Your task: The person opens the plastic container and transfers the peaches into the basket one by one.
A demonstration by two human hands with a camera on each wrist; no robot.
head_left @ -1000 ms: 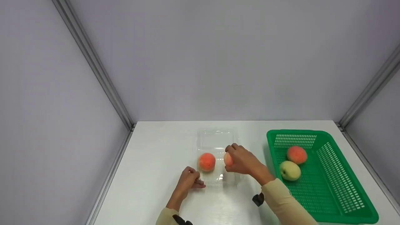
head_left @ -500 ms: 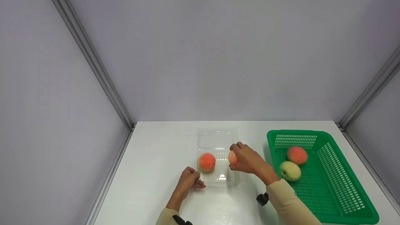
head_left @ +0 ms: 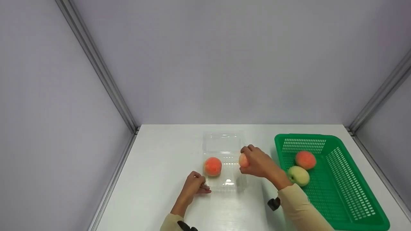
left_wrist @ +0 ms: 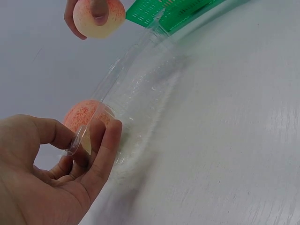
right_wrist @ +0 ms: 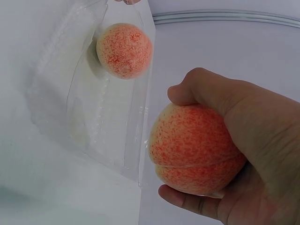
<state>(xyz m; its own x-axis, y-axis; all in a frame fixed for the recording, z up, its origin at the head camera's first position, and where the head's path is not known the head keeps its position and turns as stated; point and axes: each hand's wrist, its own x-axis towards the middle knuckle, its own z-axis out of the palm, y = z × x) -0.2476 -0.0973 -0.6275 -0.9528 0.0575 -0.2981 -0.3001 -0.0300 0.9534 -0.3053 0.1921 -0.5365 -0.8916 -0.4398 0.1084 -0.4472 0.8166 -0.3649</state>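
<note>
A clear plastic clamshell box [head_left: 228,178] lies unfolded on the white table, its lid [head_left: 222,142] toward the back wall. My left hand [head_left: 193,185] pinches the box's near left corner between thumb and fingers, as the left wrist view shows up close. Inside the box, on its left side, sits one orange-red peach [head_left: 213,166]. Above the box's right edge, my right hand [head_left: 259,164] grips another peach [right_wrist: 192,150], thumb on one side and fingers on the other. This peach is raised clear of the box; the palm hides part of it.
To the right stands a green slotted plastic basket [head_left: 356,179]. In its left part lie a red peach [head_left: 305,160] and a pale yellow-green fruit [head_left: 298,175], side by side. Grey panel walls with metal rails [head_left: 106,73] enclose the table at the back and sides.
My right hand, with its peach, has shifted a little to the right, from over the box's right half to its right edge. The left hand keeps its place at the corner.
</note>
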